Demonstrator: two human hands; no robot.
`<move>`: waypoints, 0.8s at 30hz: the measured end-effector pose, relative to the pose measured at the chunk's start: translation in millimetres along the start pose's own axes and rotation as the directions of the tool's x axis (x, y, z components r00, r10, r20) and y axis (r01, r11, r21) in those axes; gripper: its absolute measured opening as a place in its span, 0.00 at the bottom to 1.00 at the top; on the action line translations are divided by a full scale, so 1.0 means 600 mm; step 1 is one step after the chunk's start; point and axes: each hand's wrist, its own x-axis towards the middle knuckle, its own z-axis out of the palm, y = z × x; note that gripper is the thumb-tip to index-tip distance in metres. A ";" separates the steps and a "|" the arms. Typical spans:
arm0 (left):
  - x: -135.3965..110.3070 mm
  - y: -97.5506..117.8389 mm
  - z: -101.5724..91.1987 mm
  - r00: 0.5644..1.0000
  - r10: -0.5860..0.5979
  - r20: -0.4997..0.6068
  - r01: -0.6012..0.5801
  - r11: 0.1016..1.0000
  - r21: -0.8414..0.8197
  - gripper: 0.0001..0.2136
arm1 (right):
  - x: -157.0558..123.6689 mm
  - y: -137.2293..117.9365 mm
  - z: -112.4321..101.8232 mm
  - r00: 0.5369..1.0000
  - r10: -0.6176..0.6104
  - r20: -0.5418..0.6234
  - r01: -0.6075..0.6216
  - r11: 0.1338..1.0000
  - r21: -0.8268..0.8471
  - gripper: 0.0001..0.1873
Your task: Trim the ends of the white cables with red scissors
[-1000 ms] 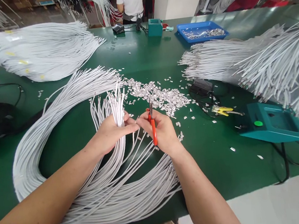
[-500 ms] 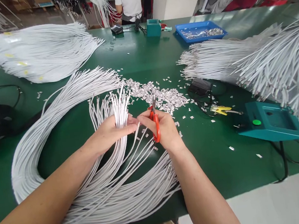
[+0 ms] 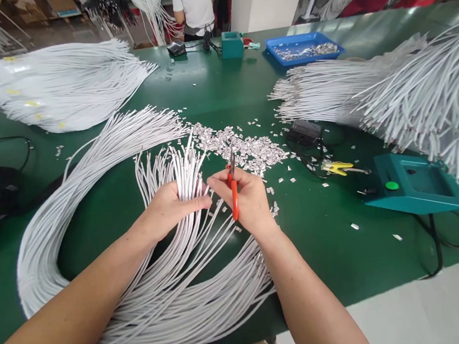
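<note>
My left hand [image 3: 171, 206] is closed round a bunch of white cables [image 3: 188, 171], whose ends stick up above the thumb. Just to its right, my right hand [image 3: 246, 195] holds orange-handled scissors [image 3: 234, 196], blades pointing up and away from me. The thumb and forefinger of that hand are pinched close to the left fingertips; whether a cable end is between them I cannot make out. A big curved bundle of white cables [image 3: 37, 265] loops round the left side and under my forearms. Beyond my hands lies a heap of small silvery-white pieces [image 3: 243, 148].
A teal device with a green button [image 3: 422, 186] and a yellow clip [image 3: 337, 168] sit at right. More white cables lie at far left [image 3: 62, 86] and right [image 3: 421, 78]. A blue tray [image 3: 303, 58] with small pieces stands at the back. Two people are beyond the table.
A cable that was below the right fingertips now lies up against the bunch in my left hand. The scissors have turned slightly in my right hand.
</note>
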 end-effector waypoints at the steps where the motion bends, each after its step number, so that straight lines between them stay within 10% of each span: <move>1: 0.001 0.001 0.000 0.999 -0.010 0.030 0.010 1.000 -0.007 0.11 | 0.000 -0.002 0.000 1.000 0.021 0.000 -0.021 1.000 0.010 0.06; 10: 0.002 0.020 0.005 0.991 -0.065 0.118 0.084 0.983 -0.164 0.17 | 0.002 -0.008 -0.009 0.969 0.190 0.157 -0.218 0.959 0.180 0.16; 18: 0.002 0.018 -0.002 0.999 -0.008 -0.049 0.002 0.992 -0.129 0.17 | 0.002 0.006 -0.022 0.991 0.083 0.105 -0.021 0.870 -0.493 0.14; 24: 0.003 0.021 0.006 0.996 0.037 -0.077 -0.040 0.998 -0.039 0.17 | 0.002 0.012 -0.011 0.989 0.067 0.134 0.046 0.720 -0.692 0.19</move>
